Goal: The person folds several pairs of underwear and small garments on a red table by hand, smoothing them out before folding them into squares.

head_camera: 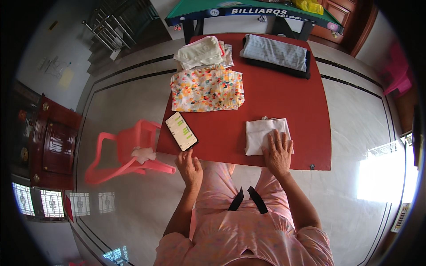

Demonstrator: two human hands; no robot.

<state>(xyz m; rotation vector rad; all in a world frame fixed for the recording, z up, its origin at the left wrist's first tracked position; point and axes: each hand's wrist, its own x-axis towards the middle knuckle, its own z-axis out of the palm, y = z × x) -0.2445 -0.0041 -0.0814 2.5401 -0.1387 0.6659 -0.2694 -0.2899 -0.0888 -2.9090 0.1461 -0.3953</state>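
Observation:
My right hand lies spread and flat on a folded white cloth near the front right of the red table. At the front left edge, my left hand is bent, its fingertips just below a smartphone with a lit screen; whether they touch it I cannot tell. Behind the phone lies a folded garment with colourful spots. Beyond that is a stack of folded cream clothing. A folded grey striped garment rests on a black one at the back right.
A pink plastic chair with a crumpled cloth on it stands left of the table. A green-topped billiard table is behind, with a yellow plastic bag on it. A small dark metal fitting sits on the table's front right edge.

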